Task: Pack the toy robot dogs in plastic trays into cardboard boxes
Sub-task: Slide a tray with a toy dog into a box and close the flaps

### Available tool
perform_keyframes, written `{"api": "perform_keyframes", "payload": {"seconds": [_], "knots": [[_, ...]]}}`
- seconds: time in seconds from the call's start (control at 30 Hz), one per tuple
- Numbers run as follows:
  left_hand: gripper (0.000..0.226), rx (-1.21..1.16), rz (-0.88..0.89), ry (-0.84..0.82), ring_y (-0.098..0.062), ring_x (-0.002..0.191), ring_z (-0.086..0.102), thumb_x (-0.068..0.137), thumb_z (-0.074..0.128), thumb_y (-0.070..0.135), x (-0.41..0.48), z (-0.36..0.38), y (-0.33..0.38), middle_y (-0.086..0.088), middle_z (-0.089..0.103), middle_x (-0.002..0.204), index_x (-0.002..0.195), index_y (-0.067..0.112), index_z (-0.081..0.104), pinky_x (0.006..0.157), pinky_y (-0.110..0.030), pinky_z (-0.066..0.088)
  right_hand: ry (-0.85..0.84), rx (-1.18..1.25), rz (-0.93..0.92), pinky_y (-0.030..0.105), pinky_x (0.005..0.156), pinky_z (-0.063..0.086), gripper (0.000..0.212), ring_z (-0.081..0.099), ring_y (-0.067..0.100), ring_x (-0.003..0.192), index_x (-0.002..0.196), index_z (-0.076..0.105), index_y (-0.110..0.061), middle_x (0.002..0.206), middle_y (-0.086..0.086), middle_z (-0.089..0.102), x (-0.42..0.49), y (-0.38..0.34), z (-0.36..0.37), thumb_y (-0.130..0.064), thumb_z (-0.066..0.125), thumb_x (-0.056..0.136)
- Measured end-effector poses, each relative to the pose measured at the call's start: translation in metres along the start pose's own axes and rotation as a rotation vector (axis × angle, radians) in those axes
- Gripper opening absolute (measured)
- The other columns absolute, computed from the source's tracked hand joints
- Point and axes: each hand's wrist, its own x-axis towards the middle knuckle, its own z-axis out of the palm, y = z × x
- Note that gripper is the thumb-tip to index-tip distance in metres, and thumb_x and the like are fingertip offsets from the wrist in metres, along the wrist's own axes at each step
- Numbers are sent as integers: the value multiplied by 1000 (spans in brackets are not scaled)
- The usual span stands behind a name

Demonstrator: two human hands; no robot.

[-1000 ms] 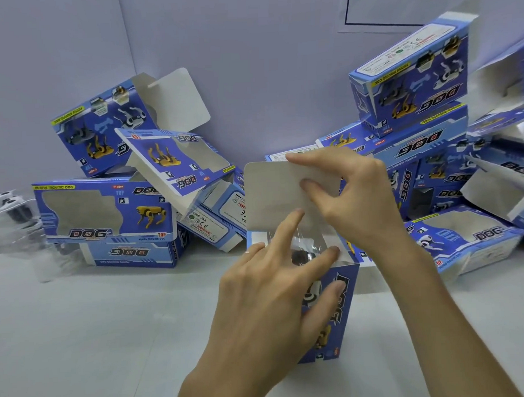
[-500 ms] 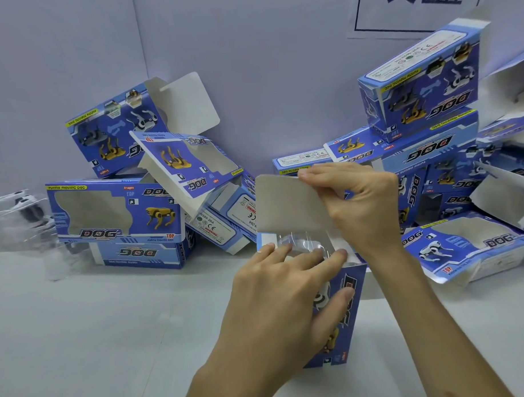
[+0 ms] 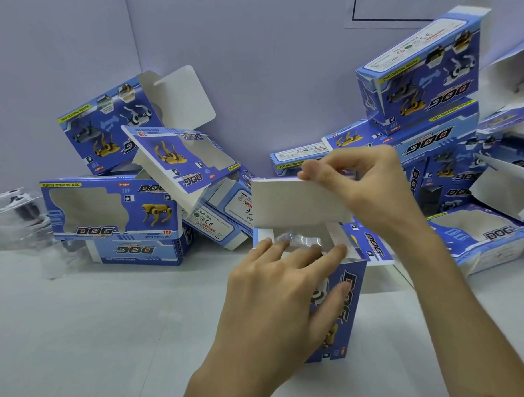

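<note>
the left hand (image 3: 276, 301) grips the blue dog box (image 3: 352, 302), which stands on end on the grey table (image 3: 81, 338). its thumb lies across the printed front and its fingertips curl over the near rim of the open top. a bit of the toy robot dog (image 3: 320, 294) shows through the front window. the clear plastic tray (image 3: 301, 241) sits down inside the opening. just beyond, the right hand (image 3: 373, 188) pinches the white top flap (image 3: 296, 203), held bent above the opening. farther back, a left heap of boxes (image 3: 109, 209) and a right heap of boxes (image 3: 422, 74) lean against the wall (image 3: 265, 64). at far left lies a blurred loose tray (image 3: 14, 213).
</note>
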Motion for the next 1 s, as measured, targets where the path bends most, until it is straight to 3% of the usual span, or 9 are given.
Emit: {"api": "perform_keyframes", "payload": {"seconds": [0.07,0.17,0.33,0.47,0.53,0.63,0.7,0.83,1.0], "knots": [[42,-8,-5,-4,-18,106,69,92,45,53,-1,0,0,15,73,111,123,38,68,95,-35,52,-101,19,15,15,62,43,7,54,4,64,83,80,-25,70,-8,68,1,-9,-4,-32,80,82],[43,-7,-16,-26,-20,111,67,93,42,55,-1,1,0,14,72,115,125,39,66,98,-39,51,-299,44,92,20,63,45,22,53,10,67,95,79,-33,75,-13,66,-1,-11,-6,-42,75,75],[42,-18,-12,-18,-21,111,67,93,45,52,-1,3,-2,13,72,116,126,39,65,100,-40,50,-519,38,169,11,86,49,34,64,-5,106,112,75,-33,108,-20,74,-2,-8,-9,-44,64,82],[40,-5,-4,6,-19,107,68,92,46,52,-2,3,0,15,72,112,124,38,66,99,-35,49,-412,16,93,7,75,47,19,66,-9,92,100,74,-39,92,-22,75,-3,-8,-5,-38,67,83],[39,-10,8,31,-18,102,68,92,47,51,-2,3,0,16,73,109,122,37,68,97,-33,49,-302,-15,42,13,76,50,15,68,-4,90,100,75,-33,90,-18,76,-2,-6,2,-28,70,87],[37,-46,22,62,-17,100,67,93,47,49,-2,4,-1,15,73,109,121,36,69,94,-32,49,-206,-92,-5,35,82,55,16,70,13,92,104,78,-17,92,-5,77,-1,-2,9,-19,71,90],[38,-58,22,65,-19,104,67,94,48,49,-3,6,-3,15,72,111,123,36,68,95,-34,49,-217,-97,-18,30,82,55,17,69,9,93,105,78,-18,94,-8,77,-1,-2,7,-19,70,90],[39,-60,14,26,-23,114,63,95,48,47,-2,10,-7,13,70,117,130,37,62,100,-39,47,-421,-25,58,8,82,47,24,64,-8,104,112,72,-34,104,-24,73,-2,-6,-4,-22,65,92],[36,-91,31,78,-18,110,61,96,50,45,-2,13,-8,13,69,115,129,36,62,95,-36,47,-747,41,187,16,97,47,32,63,2,116,125,70,-27,117,-14,72,-5,-10,-19,-16,62,96]]}}
